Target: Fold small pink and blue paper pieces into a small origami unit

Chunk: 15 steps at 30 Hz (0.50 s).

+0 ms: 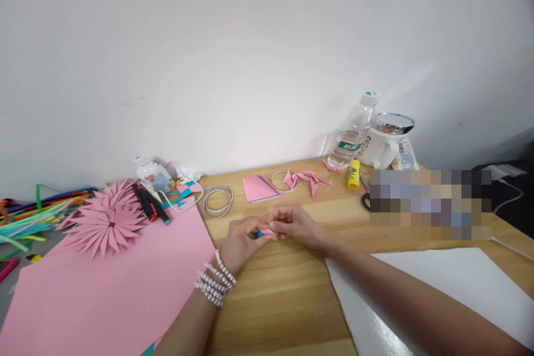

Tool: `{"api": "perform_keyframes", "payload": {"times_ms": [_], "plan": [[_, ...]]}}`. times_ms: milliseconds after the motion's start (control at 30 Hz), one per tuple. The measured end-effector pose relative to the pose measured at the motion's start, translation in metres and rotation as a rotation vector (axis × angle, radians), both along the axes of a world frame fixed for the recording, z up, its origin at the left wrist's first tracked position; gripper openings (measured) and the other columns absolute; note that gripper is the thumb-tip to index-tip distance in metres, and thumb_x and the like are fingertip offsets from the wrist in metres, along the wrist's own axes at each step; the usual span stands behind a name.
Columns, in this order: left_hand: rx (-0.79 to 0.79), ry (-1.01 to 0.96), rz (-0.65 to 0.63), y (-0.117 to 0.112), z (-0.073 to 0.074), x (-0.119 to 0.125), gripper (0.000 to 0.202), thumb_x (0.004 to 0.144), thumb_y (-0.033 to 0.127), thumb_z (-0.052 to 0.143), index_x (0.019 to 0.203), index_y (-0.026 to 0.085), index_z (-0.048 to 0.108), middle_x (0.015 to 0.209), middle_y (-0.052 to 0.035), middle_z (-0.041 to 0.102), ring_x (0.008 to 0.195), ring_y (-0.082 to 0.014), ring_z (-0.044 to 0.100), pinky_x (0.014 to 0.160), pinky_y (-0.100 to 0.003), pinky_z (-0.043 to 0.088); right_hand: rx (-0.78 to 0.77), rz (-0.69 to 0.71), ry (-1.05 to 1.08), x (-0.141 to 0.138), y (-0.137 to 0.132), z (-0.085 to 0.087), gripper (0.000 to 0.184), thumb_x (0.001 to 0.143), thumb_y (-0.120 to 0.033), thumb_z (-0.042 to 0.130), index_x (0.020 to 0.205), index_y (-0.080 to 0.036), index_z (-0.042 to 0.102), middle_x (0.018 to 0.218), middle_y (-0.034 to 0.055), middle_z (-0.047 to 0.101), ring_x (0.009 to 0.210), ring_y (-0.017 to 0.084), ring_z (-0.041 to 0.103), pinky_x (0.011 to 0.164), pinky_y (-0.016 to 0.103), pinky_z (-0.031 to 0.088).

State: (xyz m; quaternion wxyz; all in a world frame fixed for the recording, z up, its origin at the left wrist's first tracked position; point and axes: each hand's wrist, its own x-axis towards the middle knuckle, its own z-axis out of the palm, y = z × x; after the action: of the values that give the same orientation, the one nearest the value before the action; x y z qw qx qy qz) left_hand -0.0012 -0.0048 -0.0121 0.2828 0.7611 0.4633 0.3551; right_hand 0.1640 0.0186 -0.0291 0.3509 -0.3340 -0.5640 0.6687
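My left hand (242,242) and my right hand (297,225) meet over the middle of the wooden table (275,295). Both pinch one small folded piece of pink and blue paper (263,232) between their fingertips. A beaded bracelet (214,281) wraps my left wrist. Just beyond the hands lie a pink paper square (258,187) and several folded pink paper pieces (307,179).
A large pink sheet (117,289) with a pink paper flower (104,219) lies left, beside markers (148,204), coloured strips (29,217) and wire rings (217,200). Back right stand a water bottle (352,133), mug (384,142) and yellow glue stick (354,174). White paper (450,283) lies right.
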Motion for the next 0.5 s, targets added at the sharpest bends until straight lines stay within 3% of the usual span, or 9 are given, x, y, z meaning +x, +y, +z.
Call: {"api": "perform_keyframes", "payload": {"times_ms": [233,500], "plan": [[0.042,-0.034,0.114,-0.0015,-0.0018,0.0055,0.015,0.062,0.032,0.070,0.068,0.020,0.063,0.072,-0.0040,0.069,0.066,-0.0169,0.062,0.064,-0.028,0.047,-0.044,-0.102,0.016,-0.0046,0.0014,-0.0059,0.034,0.059,-0.044,0.068,0.070,-0.014,0.057,0.055,-0.0031,0.055,0.045,0.006,0.044,0.048,0.020,0.034],[-0.065,-0.030,-0.017,0.0029,-0.0028,-0.0015,0.015,0.066,0.033,0.066,0.067,0.019,0.063,0.072,-0.0044,0.069,0.066,-0.0166,0.063,0.065,-0.028,0.047,-0.011,-0.008,-0.012,0.0004,0.0015,-0.0021,0.029,0.063,-0.040,0.066,0.071,-0.013,0.060,0.054,-0.0032,0.054,0.045,0.006,0.042,0.047,0.019,0.032]]}}
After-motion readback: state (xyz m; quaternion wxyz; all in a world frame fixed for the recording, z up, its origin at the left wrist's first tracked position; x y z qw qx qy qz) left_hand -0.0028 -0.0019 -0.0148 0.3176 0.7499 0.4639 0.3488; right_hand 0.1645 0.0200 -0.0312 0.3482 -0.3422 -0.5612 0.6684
